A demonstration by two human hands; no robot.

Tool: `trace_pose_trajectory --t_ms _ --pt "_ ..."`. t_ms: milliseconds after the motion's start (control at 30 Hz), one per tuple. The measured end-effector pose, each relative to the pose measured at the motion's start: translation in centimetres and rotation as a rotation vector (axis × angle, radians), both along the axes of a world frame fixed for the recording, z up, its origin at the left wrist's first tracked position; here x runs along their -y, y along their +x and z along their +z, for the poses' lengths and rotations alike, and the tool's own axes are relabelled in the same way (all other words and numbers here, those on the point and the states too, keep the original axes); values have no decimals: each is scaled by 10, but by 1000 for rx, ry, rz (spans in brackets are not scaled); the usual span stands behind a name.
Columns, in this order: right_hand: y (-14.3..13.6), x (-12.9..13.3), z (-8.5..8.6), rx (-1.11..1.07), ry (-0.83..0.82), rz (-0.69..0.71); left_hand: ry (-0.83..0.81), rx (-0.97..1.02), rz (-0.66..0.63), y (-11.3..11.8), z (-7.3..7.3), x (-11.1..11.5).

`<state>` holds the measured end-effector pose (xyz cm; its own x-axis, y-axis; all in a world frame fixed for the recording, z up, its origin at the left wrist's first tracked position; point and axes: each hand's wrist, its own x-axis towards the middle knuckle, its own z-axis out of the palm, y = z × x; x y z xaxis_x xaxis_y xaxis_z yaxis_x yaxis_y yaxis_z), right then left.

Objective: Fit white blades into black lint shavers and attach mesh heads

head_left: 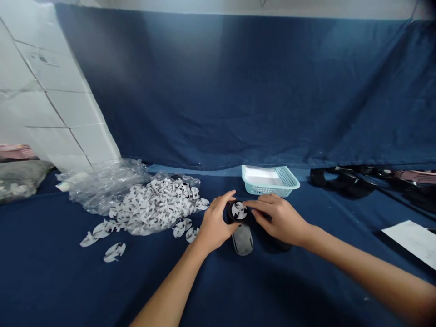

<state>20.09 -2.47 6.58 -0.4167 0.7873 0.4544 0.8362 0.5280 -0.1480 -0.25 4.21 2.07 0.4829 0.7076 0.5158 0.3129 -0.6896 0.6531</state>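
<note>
My left hand (216, 222) is curved round the left side of a round black part (230, 212), its thumb and fingers gripping the rim. Inside that part lies a white slotted disc (239, 210). The index fingertip of my right hand (281, 219) touches the disc's upper right edge, and the other fingers are bent. Whether the right hand grips anything is hard to see. Just below the black part is a grey oblong piece (243, 240) with rounded ends. A dark object (282, 245) shows partly beneath my right hand.
A heap of white plastic pieces (156, 204) spills from a clear bag (102, 181) on the left. Behind my hands is a light blue basket (288, 181). Black parts (344, 184) and a white sheet (412, 240) lie on the right. A blue cloth (221, 91) hangs behind.
</note>
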Motion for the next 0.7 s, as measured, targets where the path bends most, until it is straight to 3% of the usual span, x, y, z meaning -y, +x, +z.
trace_pose_trajectory --t_ms 233,700 --pt "2 4 -9 10 -21 -19 102 1 13 1 2 5" --pt "-1 10 -11 75 67 -50 90 3 11 0 3 5"
